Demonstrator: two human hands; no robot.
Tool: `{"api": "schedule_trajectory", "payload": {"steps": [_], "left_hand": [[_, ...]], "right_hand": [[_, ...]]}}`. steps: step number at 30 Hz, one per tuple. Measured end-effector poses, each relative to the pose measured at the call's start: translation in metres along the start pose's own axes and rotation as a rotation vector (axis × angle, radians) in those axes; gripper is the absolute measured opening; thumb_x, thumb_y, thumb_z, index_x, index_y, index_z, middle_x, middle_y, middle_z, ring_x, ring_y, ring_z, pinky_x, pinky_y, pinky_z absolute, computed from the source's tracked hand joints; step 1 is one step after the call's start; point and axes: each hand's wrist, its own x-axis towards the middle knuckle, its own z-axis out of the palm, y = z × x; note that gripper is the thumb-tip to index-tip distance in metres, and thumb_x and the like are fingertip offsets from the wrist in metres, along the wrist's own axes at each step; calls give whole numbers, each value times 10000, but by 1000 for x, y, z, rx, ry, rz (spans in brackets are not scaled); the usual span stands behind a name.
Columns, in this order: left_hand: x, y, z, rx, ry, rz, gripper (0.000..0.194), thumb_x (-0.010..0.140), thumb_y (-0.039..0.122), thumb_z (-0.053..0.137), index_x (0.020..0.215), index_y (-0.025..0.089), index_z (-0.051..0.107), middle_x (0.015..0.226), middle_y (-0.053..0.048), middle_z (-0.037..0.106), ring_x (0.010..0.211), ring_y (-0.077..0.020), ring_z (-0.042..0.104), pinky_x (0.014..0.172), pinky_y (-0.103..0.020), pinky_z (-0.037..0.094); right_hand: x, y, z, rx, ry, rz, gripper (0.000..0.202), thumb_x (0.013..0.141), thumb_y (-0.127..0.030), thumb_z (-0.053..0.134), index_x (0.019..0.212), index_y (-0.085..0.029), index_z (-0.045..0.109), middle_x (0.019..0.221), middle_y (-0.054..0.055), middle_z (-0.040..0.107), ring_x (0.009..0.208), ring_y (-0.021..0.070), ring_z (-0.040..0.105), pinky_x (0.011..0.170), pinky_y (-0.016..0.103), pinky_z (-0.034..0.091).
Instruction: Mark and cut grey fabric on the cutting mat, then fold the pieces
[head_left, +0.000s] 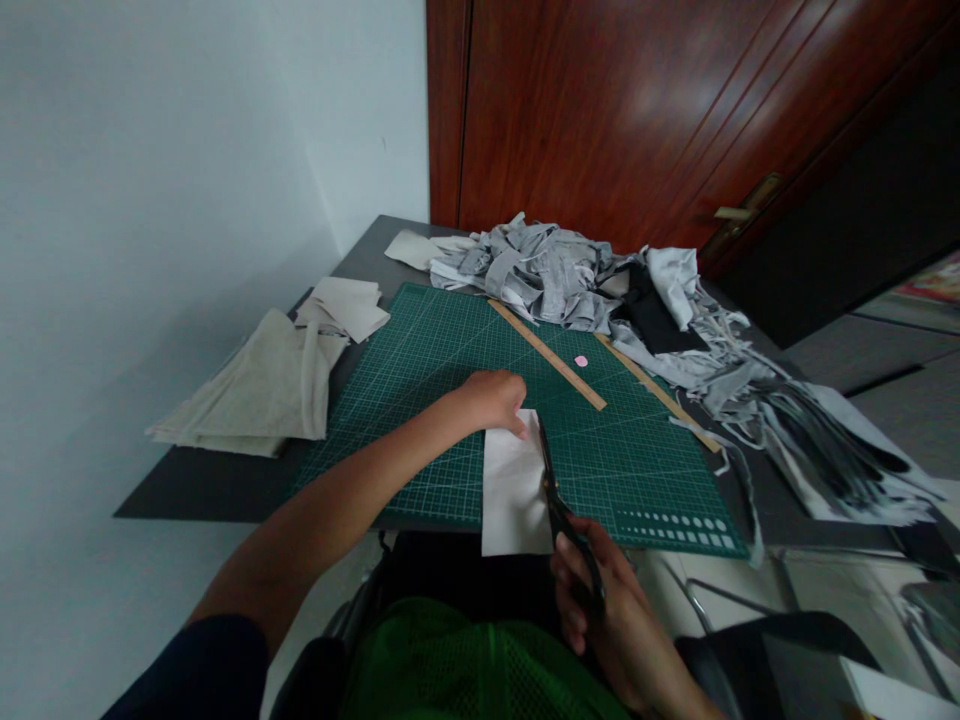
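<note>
A white rectangular piece of fabric (514, 495) lies over the front edge of the green cutting mat (442, 350), its near end hanging past the edge. My left hand (496, 398) grips the far end of this piece, the fingers partly hidden from view. In my right hand (600, 590) is a pair of black-handled scissors (553, 490), fingers wrapped round the handles. The blades point away from me along the fabric's right edge; whether they are parted is hard to make out.
Two wooden rulers, one in the middle (551, 355) and one at right (660, 393), lie on the mat near a small pink disc (581, 361). Grey fabric strips (547, 270) heap along the back and right. Folded cream cloth (255, 390) sits at left. A wooden door (585, 110) stands behind.
</note>
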Motion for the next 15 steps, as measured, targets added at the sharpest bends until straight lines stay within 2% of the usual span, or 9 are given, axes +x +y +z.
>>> {"api": "schedule_trajectory", "payload": {"steps": [6,15], "left_hand": [[-1,2,-1,15,4,0,342,685,489,818,837,199,718,879,-52,721,858,-236,665,658,-293,410],[0,-1,0,-20,4,8,346,670,491,831,810,200,707,840,-52,713,825,-229,656,644,-298,399]], "right_hand": [[6,-2,-1,-81,-28,-28,610,810,-584,757,1216,-237,464,704,-82,518,452,59,403,384,184,349],[7,0,-1,-143,-50,-75,528,863,-575,700,1204,-245,471,679,-89,491,471,80,417,388,194,377]]}}
